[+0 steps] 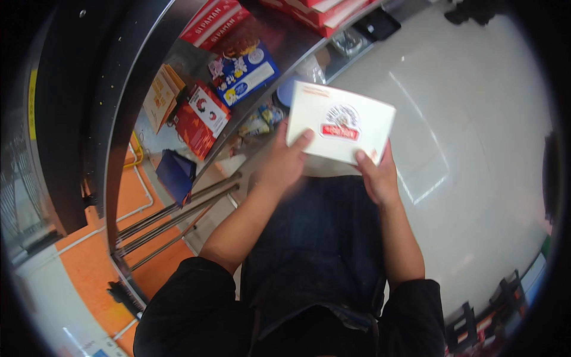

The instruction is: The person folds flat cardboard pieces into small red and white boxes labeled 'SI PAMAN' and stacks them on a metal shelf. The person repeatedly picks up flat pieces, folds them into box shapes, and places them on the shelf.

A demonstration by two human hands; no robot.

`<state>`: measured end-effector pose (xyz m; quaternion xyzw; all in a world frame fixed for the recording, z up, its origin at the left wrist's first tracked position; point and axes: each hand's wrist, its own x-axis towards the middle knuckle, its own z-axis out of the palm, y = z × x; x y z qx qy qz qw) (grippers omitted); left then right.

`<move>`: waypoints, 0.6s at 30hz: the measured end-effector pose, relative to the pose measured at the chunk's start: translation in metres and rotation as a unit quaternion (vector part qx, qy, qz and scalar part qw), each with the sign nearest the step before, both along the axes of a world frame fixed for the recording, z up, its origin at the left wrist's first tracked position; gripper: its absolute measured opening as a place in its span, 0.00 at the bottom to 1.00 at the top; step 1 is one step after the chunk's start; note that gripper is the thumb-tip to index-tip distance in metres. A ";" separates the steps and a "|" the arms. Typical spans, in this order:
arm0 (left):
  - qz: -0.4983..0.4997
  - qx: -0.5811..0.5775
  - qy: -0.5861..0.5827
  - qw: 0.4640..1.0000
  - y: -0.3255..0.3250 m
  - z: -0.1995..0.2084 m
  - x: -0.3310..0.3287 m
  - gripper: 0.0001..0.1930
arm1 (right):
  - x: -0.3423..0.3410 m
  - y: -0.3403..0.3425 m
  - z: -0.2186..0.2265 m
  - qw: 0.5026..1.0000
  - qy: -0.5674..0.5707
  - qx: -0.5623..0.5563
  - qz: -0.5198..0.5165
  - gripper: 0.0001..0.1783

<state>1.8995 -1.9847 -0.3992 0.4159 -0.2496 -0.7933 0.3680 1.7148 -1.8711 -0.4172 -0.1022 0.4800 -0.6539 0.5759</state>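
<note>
A flat white cardboard box [333, 122] with a round printed emblem and a red label is held out in front of my body. My left hand [288, 157] grips its near left corner, the thumb lying over the top face. At the near right corner my right hand [379, 174] has hold of it too, thumb on top. The fingers under the box are hidden. Its lid looks closed, so I cannot tell what is inside.
To the left runs a metal shelf [297, 44] with red-and-white boxes [217, 24], a blue printed box [245, 74], red packets [202, 119] and tan paper bags [162, 98]. A dark blue folded item [176, 172] hangs by metal rails [178, 220]. Pale floor [470, 131] stretches right.
</note>
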 end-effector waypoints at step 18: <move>-0.174 -0.594 -0.655 0.434 -0.278 -0.027 -0.007 0.33 | -0.046 0.027 -0.104 0.990 -0.039 -0.126 -0.039 0.28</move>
